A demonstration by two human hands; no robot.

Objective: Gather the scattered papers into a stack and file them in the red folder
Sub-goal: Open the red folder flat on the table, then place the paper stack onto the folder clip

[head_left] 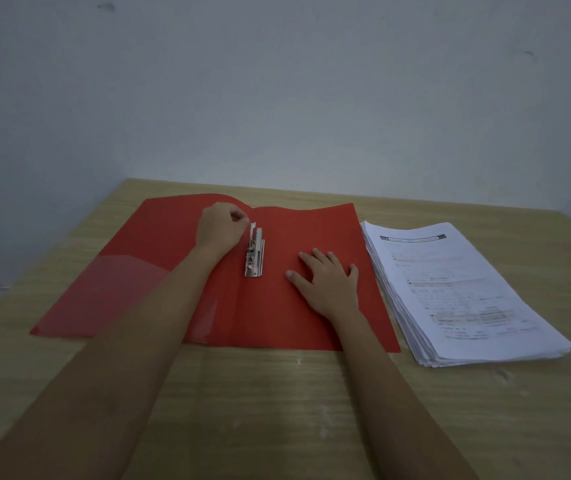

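Our left hand point(220, 226) sits above the middle of the frame with its fingers curled at the raised tip of the metal lever clip point(254, 251). It seems to pinch that tip, though the contact is small and partly hidden by the knuckles. Our right hand point(325, 278) lies flat and open just right of the clip, fingers spread on the right inner cover of the red folder point(304, 230). We judge that it presses there to keep the cover from lifting or sliding while the other hand works the lever, and that the lever is up so the clamp can take sheets. The folder lies spread open across the centre of the frame on the wooden table point(277, 393), spine running up and down. Its far left edge bows up a little, and a glossy clear pocket point(121, 292) covers the lower part of the left cover. At the right of the frame, just beside the folder's right edge, the paper stack point(464, 289) is already gathered. It is thick, printed on top, with slightly ragged edges, and it is not yet in the folder.
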